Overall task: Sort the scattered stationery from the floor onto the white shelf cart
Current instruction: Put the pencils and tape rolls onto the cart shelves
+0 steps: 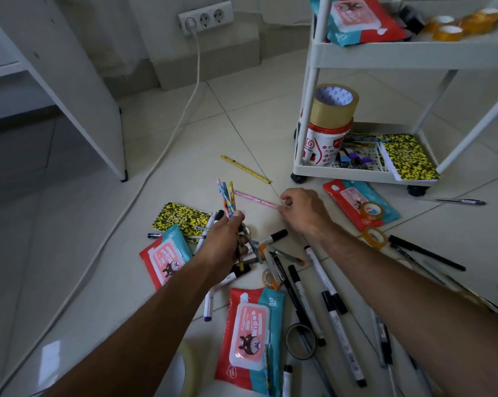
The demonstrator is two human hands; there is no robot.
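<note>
My left hand [227, 239] is closed around a bundle of coloured pencils [227, 197] whose tips fan upward. My right hand [302, 212] pinches one end of a pink pencil [253, 199] that lies low over the tiles. A yellow pencil [245, 169] lies alone on the floor beyond both hands. The white shelf cart [362, 51] stands at the upper right; its bottom tray [342, 171] holds a red-and-white cup with a brown tape roll [335, 106] on top, pens and a yellow speckled notebook [408, 156]. Its upper shelf carries a wipes pack and clear tape rolls.
Wipes packs [250, 333] [359, 204] [166, 255], several black markers [328, 285], tape rolls [373, 237] and another speckled notebook [179, 216] litter the tiles. A white cable [161, 156] runs from a wall socket across the floor. A white cabinet panel [78, 90] stands at the left.
</note>
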